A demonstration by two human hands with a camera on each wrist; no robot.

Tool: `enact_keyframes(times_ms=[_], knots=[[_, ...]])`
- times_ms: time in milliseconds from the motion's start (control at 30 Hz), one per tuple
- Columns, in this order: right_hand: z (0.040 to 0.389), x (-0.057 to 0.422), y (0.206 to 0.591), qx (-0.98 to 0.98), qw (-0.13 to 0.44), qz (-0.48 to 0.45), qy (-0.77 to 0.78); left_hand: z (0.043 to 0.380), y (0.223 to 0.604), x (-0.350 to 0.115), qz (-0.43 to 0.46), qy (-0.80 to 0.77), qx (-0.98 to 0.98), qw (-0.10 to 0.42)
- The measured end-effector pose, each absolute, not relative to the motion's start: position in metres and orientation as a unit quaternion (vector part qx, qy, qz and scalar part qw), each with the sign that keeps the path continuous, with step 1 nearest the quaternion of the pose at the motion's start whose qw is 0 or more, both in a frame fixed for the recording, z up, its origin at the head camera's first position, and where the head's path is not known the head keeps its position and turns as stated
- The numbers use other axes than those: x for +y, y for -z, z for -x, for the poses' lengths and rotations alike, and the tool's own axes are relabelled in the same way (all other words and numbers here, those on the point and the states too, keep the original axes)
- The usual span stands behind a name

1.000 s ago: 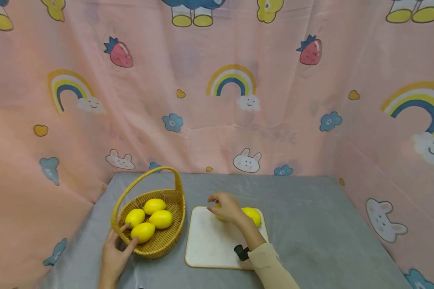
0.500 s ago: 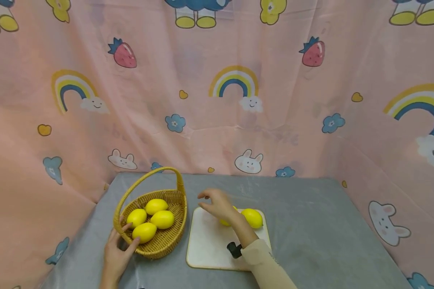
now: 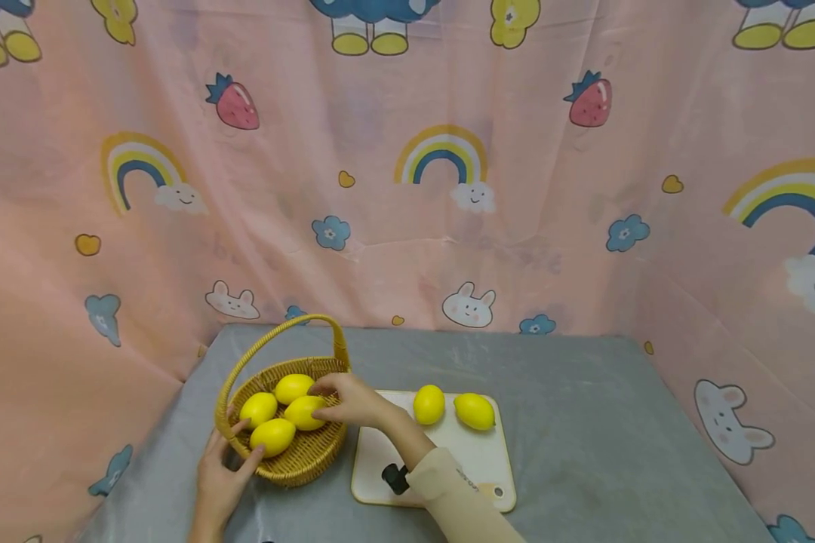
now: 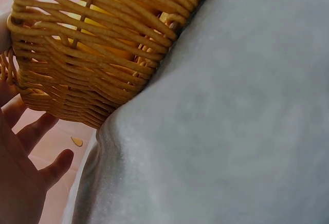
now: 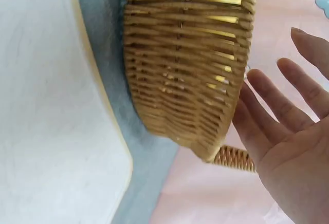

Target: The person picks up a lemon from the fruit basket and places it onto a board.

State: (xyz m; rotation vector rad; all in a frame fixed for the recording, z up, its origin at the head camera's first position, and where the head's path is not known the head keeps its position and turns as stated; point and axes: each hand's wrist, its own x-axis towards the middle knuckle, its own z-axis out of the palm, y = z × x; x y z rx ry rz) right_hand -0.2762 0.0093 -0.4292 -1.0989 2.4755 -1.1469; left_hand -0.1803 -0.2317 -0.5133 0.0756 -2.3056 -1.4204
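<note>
A yellow wicker basket (image 3: pixel 306 464) with a tall handle stands at the left of the table, and several lemons (image 3: pixel 274 437) lie inside. My left hand (image 3: pixel 219 479) holds its near left rim, thumb and forefinger lapping over the edge by the handle's foot. Over the right rim reaches my right hand (image 3: pixel 356 400), its thumb and forefinger spread beside the rightmost lemon (image 3: pixel 303 413) in the basket. In the right wrist view this hand's fingers are extended and apart behind the weave (image 5: pixel 185 70); contact with the lemon cannot be judged.
Right of the basket lies a white cutting board (image 3: pixel 376 467), partly under the right forearm. Two lemons (image 3: pixel 429 405) rest at its far side. A grey cloth (image 3: pixel 584 430) covers the table, and a pink patterned curtain (image 3: pixel 380 264) hangs behind and at the sides.
My right hand has moved left from above the board to over the basket's right side, uncovering a lemon on the board. The left hand has stayed at the basket rim.
</note>
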Motion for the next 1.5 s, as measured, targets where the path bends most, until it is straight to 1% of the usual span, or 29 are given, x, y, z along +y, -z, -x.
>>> enact_keyframes(times_ms=[133,367,567,733,867,933,1133,1500], knots=[[0.275,0.0,0.43,0.853,0.095,0.373,0.353,0.18,0.513,-0.231,-0.031,0.512,-0.831,0.214],[0.278,-0.005,0.433,0.891,0.043,0.379,0.247,0.181,0.514,-0.232,-0.028,0.515,-0.828,0.218],[0.279,-0.008,0.441,0.916,0.037,0.358,0.179,0.181,0.516,-0.232,-0.02,0.518,-0.825,0.223],[0.278,-0.012,0.443,0.922,0.039,0.347,0.167,0.182,0.518,-0.232,-0.02,0.522,-0.822,0.229],[0.279,-0.017,0.445,0.925,0.022,0.352,0.142,0.182,0.519,-0.232,-0.017,0.517,-0.822,0.236],[0.278,-0.021,0.446,0.922,0.022,0.36,0.139,0.182,0.519,-0.232,-0.014,0.516,-0.822,0.239],[0.271,-0.031,0.45,0.914,0.054,0.372,0.154,0.183,0.519,-0.233,-0.004,0.52,-0.819,0.244],[0.267,-0.032,0.449,0.904,0.053,0.406,0.124,0.181,0.516,-0.232,-0.005,0.525,-0.818,0.234]])
